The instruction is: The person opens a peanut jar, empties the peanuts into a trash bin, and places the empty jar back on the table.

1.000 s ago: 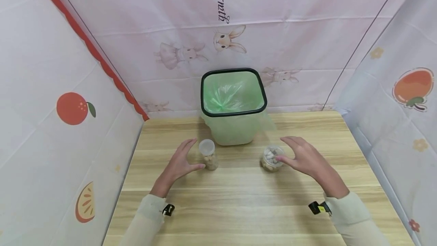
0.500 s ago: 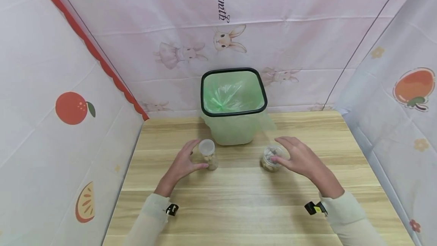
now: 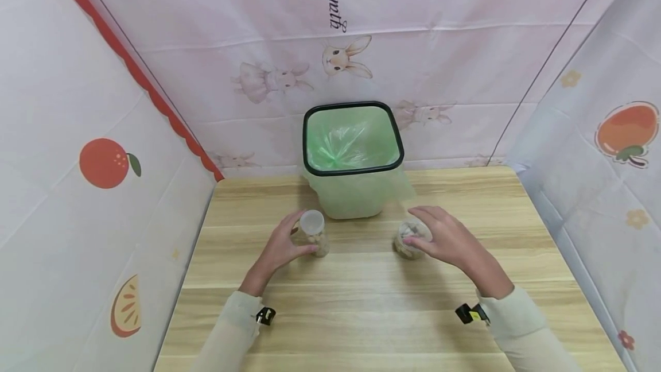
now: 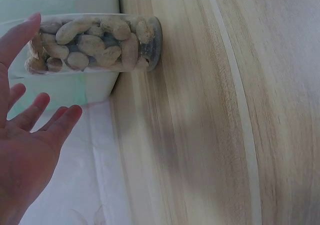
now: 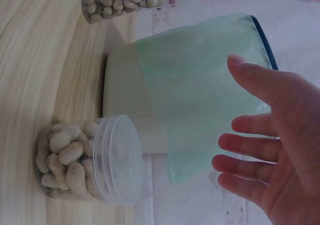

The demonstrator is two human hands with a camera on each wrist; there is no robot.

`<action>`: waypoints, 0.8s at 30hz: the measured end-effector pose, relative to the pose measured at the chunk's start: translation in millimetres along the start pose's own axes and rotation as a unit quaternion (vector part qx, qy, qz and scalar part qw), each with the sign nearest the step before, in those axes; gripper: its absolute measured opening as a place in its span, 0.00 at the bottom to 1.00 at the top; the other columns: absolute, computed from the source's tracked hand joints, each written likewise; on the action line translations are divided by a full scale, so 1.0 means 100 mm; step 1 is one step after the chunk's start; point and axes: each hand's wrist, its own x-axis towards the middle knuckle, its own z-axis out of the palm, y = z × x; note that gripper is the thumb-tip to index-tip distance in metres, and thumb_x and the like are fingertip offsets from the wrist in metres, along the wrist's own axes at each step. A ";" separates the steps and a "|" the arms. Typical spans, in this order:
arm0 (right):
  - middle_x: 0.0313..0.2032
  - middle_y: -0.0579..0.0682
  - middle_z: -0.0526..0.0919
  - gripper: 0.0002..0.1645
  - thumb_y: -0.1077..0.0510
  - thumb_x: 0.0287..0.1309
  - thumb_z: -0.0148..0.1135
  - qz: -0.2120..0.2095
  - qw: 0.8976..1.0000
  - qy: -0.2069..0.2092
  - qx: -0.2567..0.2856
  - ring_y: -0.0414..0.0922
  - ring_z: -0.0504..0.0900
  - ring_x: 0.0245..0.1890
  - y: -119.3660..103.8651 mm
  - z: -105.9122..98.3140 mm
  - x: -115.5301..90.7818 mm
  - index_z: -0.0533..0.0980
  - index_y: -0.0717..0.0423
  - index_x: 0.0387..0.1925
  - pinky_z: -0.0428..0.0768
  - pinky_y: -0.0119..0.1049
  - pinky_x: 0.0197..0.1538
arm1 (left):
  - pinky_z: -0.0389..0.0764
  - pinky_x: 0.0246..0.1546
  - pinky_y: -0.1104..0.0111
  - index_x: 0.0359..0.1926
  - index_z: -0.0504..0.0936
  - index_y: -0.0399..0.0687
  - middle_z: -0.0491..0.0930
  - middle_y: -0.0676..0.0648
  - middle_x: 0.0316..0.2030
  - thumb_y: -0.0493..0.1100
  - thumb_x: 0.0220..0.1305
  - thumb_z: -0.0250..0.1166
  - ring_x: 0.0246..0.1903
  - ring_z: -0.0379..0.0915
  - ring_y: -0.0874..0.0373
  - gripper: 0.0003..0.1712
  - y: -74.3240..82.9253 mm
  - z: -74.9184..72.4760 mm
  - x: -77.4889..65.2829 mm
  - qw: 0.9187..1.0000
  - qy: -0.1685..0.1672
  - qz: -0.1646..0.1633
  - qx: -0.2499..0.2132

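A tall clear jar of unshelled peanuts (image 3: pixel 319 241) stands upright on the table, with a pale translucent lid on it. My left hand (image 3: pixel 279 247) is spread at its left side, thumb in front and fingers behind; in the left wrist view the thumb overlaps the tall jar (image 4: pixel 95 45), and I cannot tell whether it touches. Farther right is a short wide jar of peanuts (image 3: pixel 408 250), lidded too. Over and beside it hovers my right hand (image 3: pixel 448 238), fingers parted; the right wrist view has a gap between that hand (image 5: pixel 295 150) and the short jar (image 5: pixel 65 160).
Behind the jars, a square bin (image 3: pixel 356 197) with a black rim is lined with a green plastic bag (image 3: pixel 361 136). Its front is close to the tall jar. Printed cloth walls (image 3: pixel 449 62) enclose the wooden table (image 3: pixel 361 314) at the back and sides.
Both hands have drifted inward: the left one rightward to the tall jar, the right one leftward over the short jar. Neither jar nor the bin has moved.
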 end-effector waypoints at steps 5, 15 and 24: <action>0.63 0.62 0.81 0.43 0.39 0.57 0.75 0.001 1.000 -0.002 0.000 0.61 0.79 0.64 -0.02 0.00 0.02 0.76 0.61 0.66 0.78 0.59 0.65 | 0.77 0.65 0.40 0.76 0.67 0.47 0.69 0.39 0.73 0.42 0.47 0.85 0.72 0.66 0.39 0.56 0.02 0.02 0.02 1.000 0.000 0.000 -0.025; 0.64 0.62 0.80 0.44 0.38 0.58 0.75 -0.004 1.000 -0.012 0.002 0.61 0.78 0.65 -0.05 -0.01 0.07 0.75 0.61 0.67 0.78 0.59 0.66 | 0.79 0.64 0.46 0.71 0.72 0.47 0.77 0.42 0.64 0.36 0.48 0.84 0.65 0.74 0.45 0.49 0.02 0.08 0.05 0.999 0.001 0.009 -0.035; 0.63 0.62 0.81 0.44 0.39 0.56 0.76 -0.021 1.000 0.004 -0.003 0.60 0.79 0.64 -0.12 0.03 0.13 0.76 0.60 0.67 0.78 0.58 0.66 | 0.80 0.64 0.48 0.70 0.73 0.45 0.80 0.41 0.62 0.38 0.48 0.84 0.64 0.76 0.45 0.47 0.03 0.11 0.05 0.999 0.002 -0.002 -0.047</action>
